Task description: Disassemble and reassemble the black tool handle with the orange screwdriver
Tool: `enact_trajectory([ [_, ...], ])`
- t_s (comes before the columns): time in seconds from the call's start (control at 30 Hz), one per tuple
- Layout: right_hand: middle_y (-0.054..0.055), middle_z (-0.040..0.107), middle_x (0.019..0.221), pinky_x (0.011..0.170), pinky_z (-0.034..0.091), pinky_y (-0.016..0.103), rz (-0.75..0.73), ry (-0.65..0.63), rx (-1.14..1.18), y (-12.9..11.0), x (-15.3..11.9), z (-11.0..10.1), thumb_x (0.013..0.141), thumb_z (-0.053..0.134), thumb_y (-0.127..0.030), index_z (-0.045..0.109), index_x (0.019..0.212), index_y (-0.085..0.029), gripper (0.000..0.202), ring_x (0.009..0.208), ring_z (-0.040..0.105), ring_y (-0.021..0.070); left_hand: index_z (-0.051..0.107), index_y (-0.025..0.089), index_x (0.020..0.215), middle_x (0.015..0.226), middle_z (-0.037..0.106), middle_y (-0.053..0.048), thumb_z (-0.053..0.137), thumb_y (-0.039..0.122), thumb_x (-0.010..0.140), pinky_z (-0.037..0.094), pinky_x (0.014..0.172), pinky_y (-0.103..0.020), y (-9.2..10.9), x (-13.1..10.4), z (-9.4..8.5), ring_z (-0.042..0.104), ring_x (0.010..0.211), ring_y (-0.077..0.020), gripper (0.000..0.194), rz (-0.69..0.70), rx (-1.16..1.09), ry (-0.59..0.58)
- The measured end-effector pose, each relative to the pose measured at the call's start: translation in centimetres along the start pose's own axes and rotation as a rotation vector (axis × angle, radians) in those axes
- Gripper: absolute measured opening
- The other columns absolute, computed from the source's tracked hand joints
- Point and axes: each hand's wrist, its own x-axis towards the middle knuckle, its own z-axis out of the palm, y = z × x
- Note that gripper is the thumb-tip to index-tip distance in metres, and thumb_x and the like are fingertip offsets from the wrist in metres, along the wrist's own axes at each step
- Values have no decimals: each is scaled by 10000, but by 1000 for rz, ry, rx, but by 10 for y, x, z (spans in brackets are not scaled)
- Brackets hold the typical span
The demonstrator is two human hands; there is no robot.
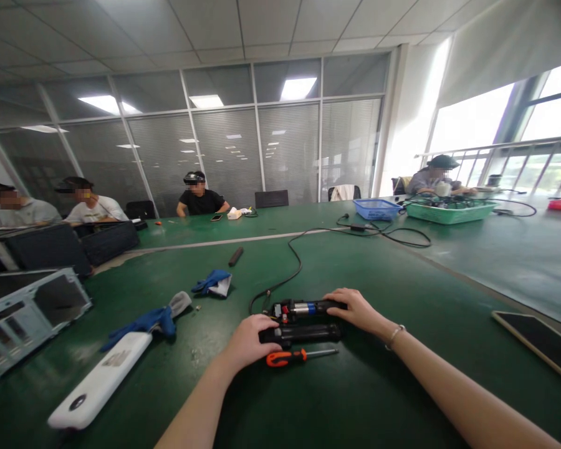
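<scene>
- At the green table [378,399], you are steadying an opened device [303,308] and a black casing [303,333], lying side by side before you.
- Your left hand [247,343] is bracketing the casing's left end, thumb and fingers closing partway around it.
- Your right hand [358,310] is curling loosely over the device's far right end; how firmly it is gripping, you are not showing.
- You appear to be positioning or checking the exposed parts; the next move is calling for light, level handling, sparing the small wires and the cord [299,265].
- The device is showing silver, blue and red parts inside a black body; the casing is looking dark, glossy and long.
- Just beside the casing, nearest you, an orange-and-black screwdriver [287,358] is lying, its shaft pointing right.
- Farther left, a blue-and-grey glove [156,321] is touching a white case [103,380]; across the table, people are sitting.
</scene>
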Motion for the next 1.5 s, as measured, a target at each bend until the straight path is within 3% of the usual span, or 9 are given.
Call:
enact_trajectory([
  [0.4,73,667,1115,976,367,455,-38,60,118,-9,-4,6,911,467,-492,612,1196,-262,394,1030,585,234,706,215,1033,1048,701,-69,785,339,683,487,904,-382,-3,3,5,632,980,-245,380,128,46,85],
  [0.53,86,572,1272,1013,356,456,-77,71,154,-27,-8,-2,886,501,-522,584,1237,-275,437,1174,502,262,669,216,1081,1097,672,-72,783,291,704,491,924,-408,-2,3,0,596,1034,-245,401,251,70,207],
  [0.67,96,546,1285,1005,374,457,-184,47,128,-42,-10,-7,750,670,-548,539,1286,-272,617,1182,482,285,616,214,1157,1166,633,-83,713,248,789,469,965,-456,-6,5,-3,544,1105,-257,382,375,152,358],
  [0.77,81,593,1217,995,377,462,-244,57,50,-45,-9,-5,782,686,-398,482,1331,-273,598,1110,528,260,589,221,1188,1180,622,-80,668,245,831,456,989,-470,-9,9,0,528,1124,-259,366,391,206,442],
  [0.9,69,608,1216,979,397,439,-260,133,-9,-42,-6,-1,905,509,-223,454,1344,-275,445,1080,556,220,547,231,1240,1233,592,-76,625,241,861,430,1024,-484,-10,15,9,507,1169,-263,387,337,224,454],
  [1.03,84,595,1251,979,409,440,-201,169,-56,-35,-4,4,932,467,-259,458,1344,-255,412,1121,545,232,468,233,1325,1318,537,-78,537,191,903,399,1060,-480,-12,18,15,469,1243,-242,430,254,174,437],
  [1.3,78,596,1262,946,453,411,-167,71,-38,-24,-4,11,939,459,-299,468,1344,-268,406,1115,565,233,407,252,1384,1421,447,-84,506,210,918,376,1081,-462,-25,18,24,428,1303,-231,478,154,123,256],
  [1.5,84,586,1273,963,444,434,-161,37,33,-23,0,7,933,463,-322,472,1349,-271,419,1119,563,245,454,255,1356,1323,549,-76,525,204,908,408,1041,-458,-25,19,21,503,1223,-227,456,114,118,252],
])
